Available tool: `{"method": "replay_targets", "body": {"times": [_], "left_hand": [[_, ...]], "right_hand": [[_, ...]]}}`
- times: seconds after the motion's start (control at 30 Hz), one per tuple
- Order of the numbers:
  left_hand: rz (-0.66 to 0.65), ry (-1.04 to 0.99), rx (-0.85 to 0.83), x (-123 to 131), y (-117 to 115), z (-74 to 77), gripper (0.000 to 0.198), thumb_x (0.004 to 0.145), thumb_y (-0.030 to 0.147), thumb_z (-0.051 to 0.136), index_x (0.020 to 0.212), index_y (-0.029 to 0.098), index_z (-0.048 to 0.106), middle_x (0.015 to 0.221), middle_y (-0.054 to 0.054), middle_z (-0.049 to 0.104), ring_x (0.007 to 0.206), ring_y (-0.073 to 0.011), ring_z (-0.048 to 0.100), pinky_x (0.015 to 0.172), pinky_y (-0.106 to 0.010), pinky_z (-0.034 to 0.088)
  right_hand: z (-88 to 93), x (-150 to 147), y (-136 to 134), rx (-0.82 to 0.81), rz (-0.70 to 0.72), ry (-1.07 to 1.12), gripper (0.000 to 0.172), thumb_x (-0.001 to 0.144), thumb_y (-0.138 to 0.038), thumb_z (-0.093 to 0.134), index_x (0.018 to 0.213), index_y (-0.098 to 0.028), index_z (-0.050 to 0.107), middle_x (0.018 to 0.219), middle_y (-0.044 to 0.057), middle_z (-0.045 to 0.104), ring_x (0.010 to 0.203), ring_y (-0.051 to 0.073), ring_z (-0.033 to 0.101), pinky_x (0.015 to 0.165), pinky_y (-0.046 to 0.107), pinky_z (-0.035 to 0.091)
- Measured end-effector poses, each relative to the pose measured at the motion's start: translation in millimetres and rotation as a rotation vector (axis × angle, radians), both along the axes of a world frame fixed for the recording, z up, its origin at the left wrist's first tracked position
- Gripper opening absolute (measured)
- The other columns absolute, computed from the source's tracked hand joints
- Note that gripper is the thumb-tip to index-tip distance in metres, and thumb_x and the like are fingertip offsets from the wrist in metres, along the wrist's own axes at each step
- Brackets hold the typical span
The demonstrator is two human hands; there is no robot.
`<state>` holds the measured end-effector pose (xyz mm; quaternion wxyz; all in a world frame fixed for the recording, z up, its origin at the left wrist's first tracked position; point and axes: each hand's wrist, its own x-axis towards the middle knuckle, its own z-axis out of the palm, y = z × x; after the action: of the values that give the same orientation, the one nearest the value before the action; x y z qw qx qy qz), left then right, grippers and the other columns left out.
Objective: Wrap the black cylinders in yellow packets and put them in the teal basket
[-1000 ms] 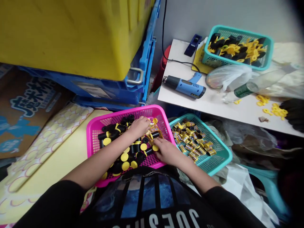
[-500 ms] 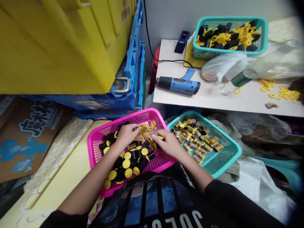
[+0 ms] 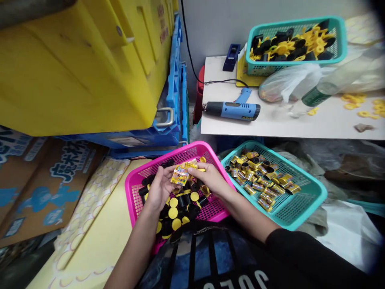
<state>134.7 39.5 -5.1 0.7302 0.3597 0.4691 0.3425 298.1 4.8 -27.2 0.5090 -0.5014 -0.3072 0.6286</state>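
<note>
Above the pink basket (image 3: 132,192), my left hand (image 3: 158,190) is half curled, palm up. Its fingers reach behind a flat, shiny yellow printed label (image 3: 179,175), supporting it, while the thumb stands apart. My right hand (image 3: 210,178) pinches the upper right edge of that label between thumb and fingers. A small yellow piece shows at the right fingers; its kind is unclear. Beneath both hands lie several black cylinders with yellow round caps (image 3: 173,213). More printed labels are partly hidden behind the fingers.
A teal basket (image 3: 313,200) at right holds several small label-wrapped cylinders (image 3: 266,180). On the white table (image 3: 216,126) are a blue heat gun (image 3: 237,111), a bottle (image 3: 319,94) and another teal basket (image 3: 296,66) of black and yellow parts. Yellow and blue crates (image 3: 90,72) rise at left.
My left hand has turned from reaching down into the labels to palm up under one label. My right hand has come up and grips that label's edge. The view has shifted slightly left.
</note>
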Motion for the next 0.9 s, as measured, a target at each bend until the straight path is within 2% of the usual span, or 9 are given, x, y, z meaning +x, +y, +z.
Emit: {"method": "replay_targets", "body": {"times": [0.1, 0.2, 0.27, 0.33, 0.47, 0.53, 0.63, 0.77, 0.9], "left_hand": [[0.023, 0.139, 0.087, 0.8, 0.2, 3.6, 0.052, 0.061, 0.039, 0.082, 0.104, 0.017, 0.061, 0.077, 0.000, 0.068, 0.065, -0.0128, 0.063, 0.062, -0.025, 0.052], [0.042, 0.306, 0.167, -2.4, 1.9, 3.5, 0.055, 0.059, 0.029, 0.082, 0.107, 0.016, 0.057, 0.067, 0.004, 0.066, 0.059, -0.0108, 0.062, 0.063, -0.024, 0.051], [-0.007, 0.375, 0.209, -6.4, 2.3, 4.6, 0.059, 0.062, 0.027, 0.078, 0.115, 0.016, 0.055, 0.066, 0.005, 0.066, 0.063, -0.0117, 0.063, 0.067, -0.025, 0.051], [-0.119, 0.431, 0.252, -10.0, 2.1, 8.2, 0.064, 0.064, 0.023, 0.076, 0.124, 0.017, 0.053, 0.065, 0.006, 0.065, 0.066, -0.0121, 0.064, 0.070, -0.025, 0.050], [-0.318, 0.455, 0.298, -13.2, 1.4, 20.1, 0.070, 0.068, 0.021, 0.073, 0.133, 0.021, 0.048, 0.069, 0.005, 0.065, 0.065, -0.0121, 0.063, 0.066, -0.025, 0.049], [-0.331, 0.422, 0.283, -12.8, 1.1, 24.8, 0.070, 0.068, 0.022, 0.073, 0.134, 0.021, 0.047, 0.070, 0.005, 0.065, 0.066, -0.0124, 0.064, 0.064, -0.024, 0.049], [-0.278, 0.325, 0.226, -9.3, -1.6, 24.7, 0.067, 0.066, 0.023, 0.076, 0.128, 0.020, 0.051, 0.074, 0.003, 0.067, 0.073, -0.0137, 0.066, 0.069, -0.025, 0.051], [-0.118, 0.138, 0.120, -0.2, -8.6, 12.4, 0.057, 0.062, 0.024, 0.081, 0.114, 0.019, 0.058, 0.083, 0.000, 0.071, 0.078, -0.0144, 0.068, 0.075, -0.027, 0.053], [0.143, 0.141, 0.130, 2.0, -10.8, 4.3, 0.037, 0.060, 0.031, 0.083, 0.089, 0.017, 0.064, 0.078, -0.001, 0.071, 0.068, -0.0128, 0.066, 0.066, -0.024, 0.053]], "right_hand": [[-6.3, -2.2, -1.8, -0.020, -0.023, -0.100, 0.033, 0.076, -0.048, 0.067, 0.084, -0.016, 0.071, 0.081, 0.005, 0.072, 0.076, 0.020, 0.066, 0.075, 0.034, 0.050], [-11.4, 1.4, -3.0, 0.011, -0.067, -0.437, 0.033, 0.081, -0.046, 0.062, 0.094, -0.017, 0.071, 0.097, 0.009, 0.072, 0.092, 0.026, 0.066, 0.085, 0.040, 0.048], [-10.1, 7.0, -1.6, 0.087, -0.140, -0.664, 0.037, 0.082, -0.044, 0.062, 0.109, -0.019, 0.068, 0.117, 0.011, 0.067, 0.110, 0.028, 0.060, 0.097, 0.044, 0.042], [-4.2, 13.2, 2.3, 0.186, -0.116, -0.733, 0.038, 0.085, -0.044, 0.059, 0.115, -0.022, 0.066, 0.123, 0.010, 0.064, 0.117, 0.027, 0.056, 0.101, 0.044, 0.038], [9.7, 18.9, 13.9, 0.313, 0.303, -0.492, 0.025, 0.081, -0.042, 0.064, 0.091, -0.022, 0.074, 0.094, 0.006, 0.072, 0.093, 0.022, 0.064, 0.088, 0.037, 0.045], [11.9, 16.4, 17.8, 0.293, 0.397, -0.365, 0.021, 0.076, -0.040, 0.069, 0.079, -0.020, 0.074, 0.081, 0.003, 0.070, 0.081, 0.019, 0.063, 0.079, 0.033, 0.045], [10.0, 7.7, 17.9, 0.169, 0.291, -0.189, 0.023, 0.069, -0.041, 0.074, 0.070, -0.018, 0.069, 0.071, 0.000, 0.066, 0.069, 0.015, 0.059, 0.070, 0.029, 0.044], [7.3, -3.2, 11.6, 0.062, 0.099, -0.036, 0.030, 0.062, -0.040, 0.079, 0.063, -0.018, 0.058, 0.063, -0.004, 0.060, 0.062, 0.012, 0.055, 0.066, 0.028, 0.043], [6.0, 0.0, 4.4, 0.072, 0.031, 0.058, 0.025, 0.075, -0.044, 0.067, 0.076, -0.020, 0.063, 0.077, -0.001, 0.063, 0.076, 0.015, 0.057, 0.075, 0.030, 0.045]]}}
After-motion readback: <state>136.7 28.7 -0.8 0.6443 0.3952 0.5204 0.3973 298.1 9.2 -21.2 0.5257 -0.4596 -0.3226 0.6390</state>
